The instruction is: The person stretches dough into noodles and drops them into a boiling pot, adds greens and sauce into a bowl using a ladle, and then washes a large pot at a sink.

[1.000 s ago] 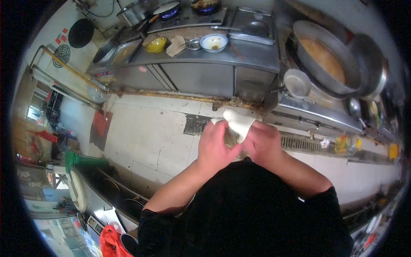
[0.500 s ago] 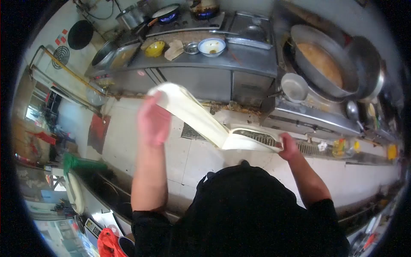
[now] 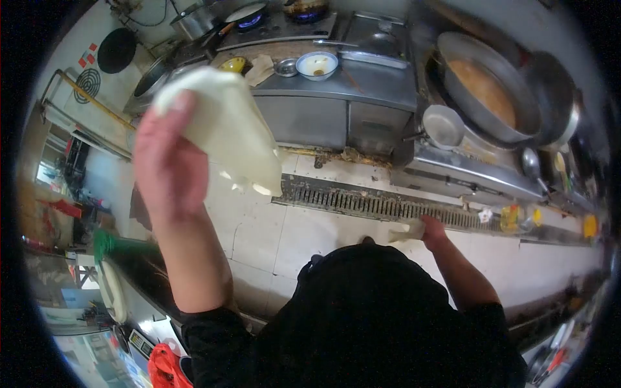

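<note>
So, closest: L hand (image 3: 169, 165), raised left of the floor drain (image 3: 375, 204), grasps a big dough sheet (image 3: 233, 132), ragged low edge by drain's L end; R hand (image 3: 435, 233), near side of drain, grips a small dough pc (image 3: 405, 231). Parting looks done; neither set down yet. Beyond drain: counter (image 3: 381, 85) w/ blue-rimmed bowl (image 3: 317, 66), then pan (image 3: 247, 12) over lit burner.

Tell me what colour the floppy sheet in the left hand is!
The floppy sheet is pale creamy white; the head view shows it best.
</note>
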`<move>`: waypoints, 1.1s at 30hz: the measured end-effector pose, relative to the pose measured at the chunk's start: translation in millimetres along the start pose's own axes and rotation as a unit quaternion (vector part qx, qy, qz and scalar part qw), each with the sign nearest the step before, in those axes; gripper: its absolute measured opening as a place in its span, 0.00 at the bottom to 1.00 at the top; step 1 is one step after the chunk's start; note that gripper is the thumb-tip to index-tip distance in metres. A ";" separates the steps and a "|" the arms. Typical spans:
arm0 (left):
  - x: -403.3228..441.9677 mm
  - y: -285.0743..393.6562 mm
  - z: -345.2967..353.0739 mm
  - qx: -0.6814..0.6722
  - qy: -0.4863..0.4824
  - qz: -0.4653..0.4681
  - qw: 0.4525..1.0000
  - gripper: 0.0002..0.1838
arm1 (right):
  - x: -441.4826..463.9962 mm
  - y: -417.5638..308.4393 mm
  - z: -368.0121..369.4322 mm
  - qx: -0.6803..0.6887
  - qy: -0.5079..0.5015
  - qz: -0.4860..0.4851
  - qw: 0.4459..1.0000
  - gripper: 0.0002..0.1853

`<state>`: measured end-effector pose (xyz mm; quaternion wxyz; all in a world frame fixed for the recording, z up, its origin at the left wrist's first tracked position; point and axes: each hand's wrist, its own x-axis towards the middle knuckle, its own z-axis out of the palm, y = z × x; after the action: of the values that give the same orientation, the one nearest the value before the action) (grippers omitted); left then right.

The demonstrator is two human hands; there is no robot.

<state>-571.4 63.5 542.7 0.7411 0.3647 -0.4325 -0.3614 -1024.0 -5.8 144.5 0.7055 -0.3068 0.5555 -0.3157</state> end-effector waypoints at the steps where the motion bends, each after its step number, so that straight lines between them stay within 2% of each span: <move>1: -4.5 -9.2 6.9 0.025 -0.007 -0.017 1.000 0.15 | -10.2 -17.7 24.0 0.084 0.011 0.074 0.994 0.10; 2: -8.9 -19.3 13.0 0.050 -0.015 -0.034 0.998 0.12 | -16.2 -28.3 41.1 0.084 0.011 0.075 0.994 0.10; 5: -23.2 -58.5 11.0 0.082 0.007 -0.143 0.986 0.10 | -8.1 -30.0 55.8 0.086 -0.087 0.015 0.992 0.09; 9: -50.4 -147.4 -35.8 0.002 0.059 -0.350 0.935 0.11 | -65.9 -99.9 109.5 -0.017 -0.059 -0.029 0.998 0.10; 10: -57.4 -167.7 -49.8 -0.028 0.072 -0.411 0.908 0.12 | -69.1 -109.0 112.7 -0.055 -0.116 -0.050 0.990 0.11; 11: -62.1 -173.3 -48.1 -0.028 0.073 -0.412 0.908 0.12 | -72.5 -117.2 116.3 -0.094 -0.173 -0.070 0.978 0.13; 12: -68.3 -179.5 -40.9 -0.044 0.109 -0.453 0.884 0.14 | -78.2 -123.8 121.3 -0.094 -0.173 -0.069 0.978 0.13; 13: -74.0 -184.0 -32.8 -0.059 0.144 -0.492 0.856 0.16 | -83.7 -129.9 127.4 -0.035 -0.227 -0.069 0.971 0.16; 14: -80.1 -186.6 -25.6 -0.060 0.144 -0.493 0.856 0.16 | -88.2 -135.5 134.0 0.024 -0.280 -0.069 0.957 0.19; 16: -92.6 -191.2 -11.5 -0.030 0.105 -0.390 0.914 0.16 | -93.7 -145.6 149.1 0.067 -0.311 -0.047 0.947 0.20; 17: -96.9 -193.7 -6.1 -0.030 0.105 -0.391 0.914 0.16 | -95.7 -150.3 158.2 0.110 -0.341 -0.026 0.933 0.21; 19: -104.8 -198.1 4.3 0.016 -0.023 -0.352 0.935 0.14 | -101.4 -159.5 181.8 0.119 -0.371 -0.029 0.920 0.22; 20: -105.7 -195.1 13.5 0.016 -0.024 -0.352 0.935 0.14 | -102.0 -162.0 192.3 0.128 -0.403 -0.031 0.905 0.22; 22: -103.5 -179.7 31.6 0.015 -0.104 -0.380 0.919 0.12 | -89.5 -154.7 206.4 0.133 -0.404 -0.025 0.905 0.22; 23: -103.8 -176.6 32.4 0.055 -0.139 -0.358 0.922 0.11 | -85.1 -154.7 214.3 0.134 -0.389 -0.018 0.911 0.23; 26: -100.8 -168.8 28.6 0.068 -0.130 -0.317 0.937 0.11 | -85.0 -165.5 225.3 0.114 -0.339 -0.006 0.934 0.22; 28: -99.7 -164.7 22.3 0.038 -0.106 -0.315 0.942 0.11 | -92.0 -175.5 224.8 -0.031 -0.249 -0.070 0.965 0.19; 30: -96.6 -154.9 23.8 -0.018 -0.076 -0.256 0.964 0.12 | -95.8 -174.0 223.4 -0.047 -0.247 -0.104 0.962 0.17; 33: -95.0 -150.5 28.2 0.025 -0.069 -0.242 0.968 0.12 | -98.0 -166.4 224.5 -0.093 -0.271 -0.151 0.946 0.14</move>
<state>-664.6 66.8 388.5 0.5908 0.4508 -0.3903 -0.5435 -839.9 -12.3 376.4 0.7419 -0.5250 0.3177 -0.2703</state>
